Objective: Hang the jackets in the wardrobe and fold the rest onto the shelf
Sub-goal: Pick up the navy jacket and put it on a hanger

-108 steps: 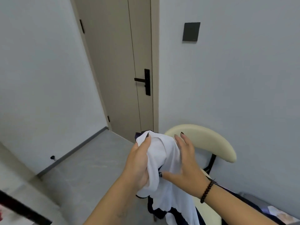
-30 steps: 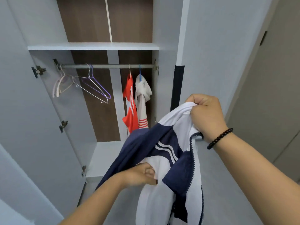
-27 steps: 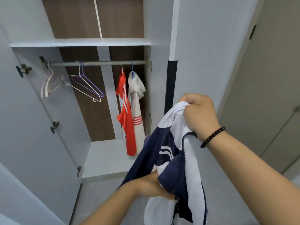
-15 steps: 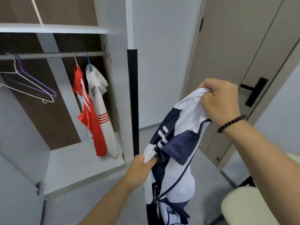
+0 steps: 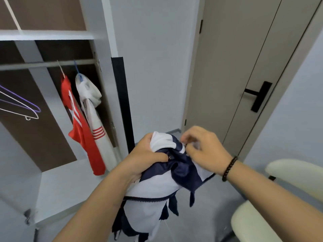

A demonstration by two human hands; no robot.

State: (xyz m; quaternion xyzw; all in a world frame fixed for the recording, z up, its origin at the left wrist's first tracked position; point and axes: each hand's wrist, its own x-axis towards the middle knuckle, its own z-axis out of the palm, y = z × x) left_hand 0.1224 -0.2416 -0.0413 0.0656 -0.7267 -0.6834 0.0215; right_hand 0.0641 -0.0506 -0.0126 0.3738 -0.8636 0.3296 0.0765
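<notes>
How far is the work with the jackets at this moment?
Done: a red jacket and a white jacket hang on the rail. In hand: the left hand and right hand grip a navy-and-white jacket, not yet on a hanger. Left: empty hangers wait; no folded clothes are visible on the shelf.

Smooth, faintly glossy navy-and-white cloth jacket [image 5: 167, 186], matt red cloth jacket [image 5: 82, 130], thin coated wire hangers [image 5: 21, 105], dull metal rail [image 5: 47, 64], brown wood-grain wardrobe back panel [image 5: 35, 137], matt black door handle [image 5: 258, 96], glossy beaded bracelet [image 5: 229, 169].
</notes>
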